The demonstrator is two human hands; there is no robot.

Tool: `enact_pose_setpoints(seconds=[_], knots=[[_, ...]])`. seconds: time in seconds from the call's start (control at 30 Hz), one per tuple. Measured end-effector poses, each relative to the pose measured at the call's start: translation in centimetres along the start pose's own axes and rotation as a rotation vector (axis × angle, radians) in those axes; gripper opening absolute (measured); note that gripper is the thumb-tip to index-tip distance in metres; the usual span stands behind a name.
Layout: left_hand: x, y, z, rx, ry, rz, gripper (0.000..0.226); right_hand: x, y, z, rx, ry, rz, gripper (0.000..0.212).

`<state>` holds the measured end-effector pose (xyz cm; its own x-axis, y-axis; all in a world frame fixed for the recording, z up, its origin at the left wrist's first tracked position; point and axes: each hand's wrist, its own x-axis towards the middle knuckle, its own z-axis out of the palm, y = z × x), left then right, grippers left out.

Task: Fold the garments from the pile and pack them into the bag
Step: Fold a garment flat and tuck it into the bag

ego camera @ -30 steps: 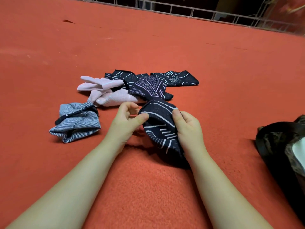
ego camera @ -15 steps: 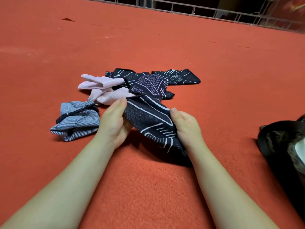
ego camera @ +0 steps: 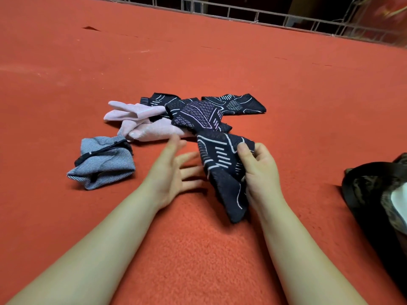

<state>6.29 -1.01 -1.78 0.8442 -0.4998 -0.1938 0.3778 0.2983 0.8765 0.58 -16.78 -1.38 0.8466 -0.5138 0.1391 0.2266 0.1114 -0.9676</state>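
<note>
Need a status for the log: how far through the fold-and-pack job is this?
Early on, it seems. Done: the striped blue garment lies bundled apart from the pile; something white shows in the bag, unclear what. In hand: the right hand grips a dark patterned sock; the left hand is open beside it. Left: pink socks and more dark socks lie unfolded on the red carpet.

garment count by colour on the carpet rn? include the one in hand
Navy patterned: 4, one gripped by the right hand (navy piece), three in the pile, though overlap makes that number uncertain
Pink: 2, also overlapping
Blue-white striped: 1
Total: 7, give or take the overlaps
Left hand holds nothing.
</note>
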Motion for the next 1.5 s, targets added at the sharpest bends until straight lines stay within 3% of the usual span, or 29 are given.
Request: enact_pose_setpoints(seconds=[0.1, 0.13, 0.23, 0.37, 0.47, 0.6, 0.7, 0.8, 0.87, 1.03, 1.1, 1.17, 1.3, 1.4, 1.5], knots=[[-0.5, -0.7, 0.7, 0.171, -0.150, -0.031, 0.092, -0.6, 0.0, 0.1, -0.165, -0.019, -0.105, 0.007], [-0.5, -0.8, 0.8, 0.216, -0.148, -0.013, 0.081, -0.7, -0.2, 0.0, -0.233, -0.006, -0.147, 0.010], [-0.8, -1.1, 1.4, 0.320, -0.047, 0.047, 0.012, -0.6, -0.9, -0.3, -0.337, 0.031, -0.189, 0.019], [-0.8, -1.1, 1.7, 0.220, -0.004, 0.055, 0.018, 0.3, -1.4, -1.3, -0.420, 0.116, -0.141, 0.023], [-0.6, -1.1, 1.4, 0.282, 0.011, 0.079, 0.018, 0.6, -1.0, -1.5, -0.492, 0.129, -0.159, 0.022], [-0.9, -0.3, 1.0, 0.213, -0.104, 0.071, 0.015, 0.6, -0.7, -1.5, -0.260, -0.010, -0.065, 0.009], [-1.0, -0.1, 0.7, 0.173, -0.164, 0.044, 0.014, 0.4, -0.8, -1.6, -0.224, -0.119, 0.093, 0.031], [-0.2, -0.7, 0.4, 0.151, -0.047, 0.043, 0.017, -0.2, -0.5, -1.5, -0.198, -0.173, 0.119, 0.047], [0.5, -0.8, 0.1, 0.148, 0.020, 0.010, 0.010, -0.3, -0.6, -1.5, -0.183, -0.111, 0.088, 0.041], [2.7, 0.8, 0.6, -0.001, -0.058, -0.222, 0.020, 1.1, -1.7, -1.1, -0.241, -0.109, 0.122, 0.010], [4.4, 2.0, 1.1, 0.114, 0.014, -0.130, 0.028, 2.7, -2.9, -0.7, -0.311, -0.168, 0.081, 0.014], [6.1, 4.2, 2.2, 0.198, 0.069, 0.074, 0.045, 4.9, -4.8, -0.3, -0.386, -0.224, -0.009, 0.024], [7.0, 9.8, 4.9, 0.398, 0.040, 0.457, 0.047, 8.1, -8.9, 0.1, -0.347, -0.202, -0.170, 0.031], [5.8, 10.3, 5.5, 0.572, 0.007, 0.533, 0.050, 7.5, -9.2, -0.7, -0.339, -0.201, -0.196, 0.027], [2.8, 6.5, 3.6, 0.707, -0.091, 0.416, 0.065, 4.2, -6.1, -2.7, -0.409, -0.245, -0.095, 0.022]])
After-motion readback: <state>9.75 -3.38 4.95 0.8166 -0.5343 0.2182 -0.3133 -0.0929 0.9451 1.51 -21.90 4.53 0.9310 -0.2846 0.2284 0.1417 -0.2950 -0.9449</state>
